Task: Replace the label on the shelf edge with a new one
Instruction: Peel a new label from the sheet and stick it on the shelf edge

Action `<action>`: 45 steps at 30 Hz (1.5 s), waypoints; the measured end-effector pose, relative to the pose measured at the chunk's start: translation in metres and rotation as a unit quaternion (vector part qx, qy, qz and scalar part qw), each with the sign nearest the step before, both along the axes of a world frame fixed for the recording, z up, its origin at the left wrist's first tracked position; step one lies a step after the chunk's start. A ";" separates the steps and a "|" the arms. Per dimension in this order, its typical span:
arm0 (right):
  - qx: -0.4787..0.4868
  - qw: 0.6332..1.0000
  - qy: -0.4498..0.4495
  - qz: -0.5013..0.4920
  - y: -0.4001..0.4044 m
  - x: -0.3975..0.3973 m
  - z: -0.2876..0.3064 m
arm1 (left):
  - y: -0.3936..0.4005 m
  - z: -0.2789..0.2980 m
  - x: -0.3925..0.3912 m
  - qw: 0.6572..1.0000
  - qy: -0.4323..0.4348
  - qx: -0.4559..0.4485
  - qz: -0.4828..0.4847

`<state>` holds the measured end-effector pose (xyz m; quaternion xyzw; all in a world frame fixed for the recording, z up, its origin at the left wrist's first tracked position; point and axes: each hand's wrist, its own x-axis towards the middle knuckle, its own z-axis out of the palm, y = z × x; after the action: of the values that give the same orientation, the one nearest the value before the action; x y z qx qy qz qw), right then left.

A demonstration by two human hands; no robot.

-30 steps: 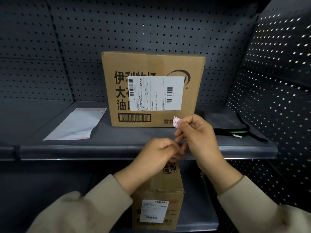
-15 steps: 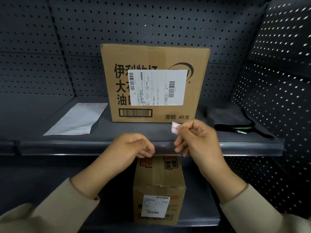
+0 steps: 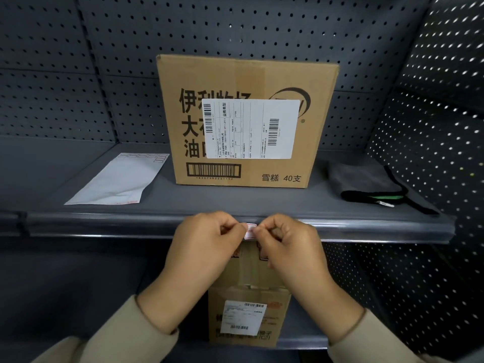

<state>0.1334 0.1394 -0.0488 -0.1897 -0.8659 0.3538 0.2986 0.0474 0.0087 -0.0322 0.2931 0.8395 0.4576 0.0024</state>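
A small white label with a red border (image 3: 250,231) lies against the front edge of the dark grey shelf (image 3: 366,227), near its middle. My left hand (image 3: 207,247) pinches the label's left side with curled fingers. My right hand (image 3: 288,244) pinches its right side the same way. Both hands sit just below the shelf lip, and their fingertips hide the label's outer ends.
A large cardboard box (image 3: 243,121) with a white shipping label stands on the shelf behind the hands. A white envelope (image 3: 117,179) lies to its left, a folded dark cloth (image 3: 366,184) to its right. A smaller box (image 3: 248,310) sits on the lower shelf.
My right hand brought the label down from in front of the box to the shelf edge. My left hand moved right and took hold of the label's left side.
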 end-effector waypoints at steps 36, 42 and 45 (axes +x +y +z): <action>0.079 0.989 0.008 -0.128 -0.019 -0.012 -0.003 | 0.005 -0.015 0.001 0.981 0.185 -0.018 0.052; 0.084 0.987 -0.012 -0.134 -0.019 -0.012 -0.001 | 0.007 -0.015 0.001 0.980 0.187 -0.022 0.065; 0.096 0.986 -0.009 -0.135 -0.019 -0.012 0.000 | 0.007 -0.015 0.001 0.979 0.190 -0.021 0.065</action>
<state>0.1210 0.1204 -0.0491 -0.2786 -0.8650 0.2237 0.3522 0.0485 0.0159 -0.0467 0.3195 0.8514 0.3749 -0.1803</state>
